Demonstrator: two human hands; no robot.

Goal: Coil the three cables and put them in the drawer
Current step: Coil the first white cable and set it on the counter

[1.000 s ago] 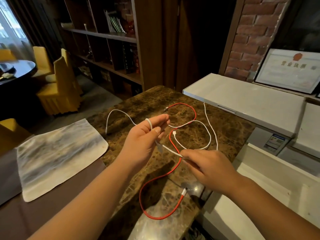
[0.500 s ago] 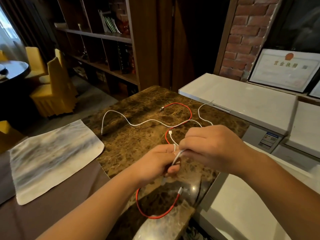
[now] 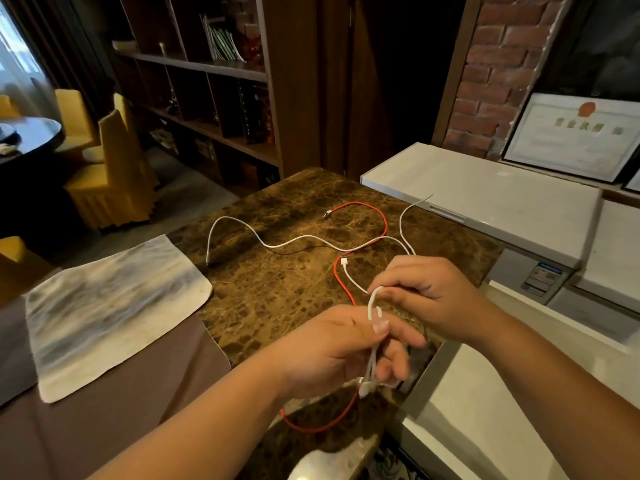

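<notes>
Cables, three of them by the task, lie across the brown veined marble table [image 3: 277, 299] at the middle of the frame: a thin white cable [image 3: 372, 306] caught up in both hands, another thin white cable [image 3: 263, 242] snaking toward centre left, and a red cable [image 3: 382, 220] looping from upper centre down to the lower centre edge. The left hand [image 3: 332, 351], low in the centre, pinches a short doubled loop of white cable between thumb and forefinger, with the remaining fingers half open and a plug end dangling beneath. The right hand [image 3: 422, 299], just right of centre and loosely curled, pinches the same cable where it rises from the loop. Coiling of the first cable looks barely begun, with only a turn or so gathered. The next move likely calls for the right hand to draw in slack and lay another turn over the left fingers without snagging the red cable it crosses. No drawer can be made out with certainty, so nothing is stowed yet. A pale grey cloth [image 3: 110, 313] lies at left.
</notes>
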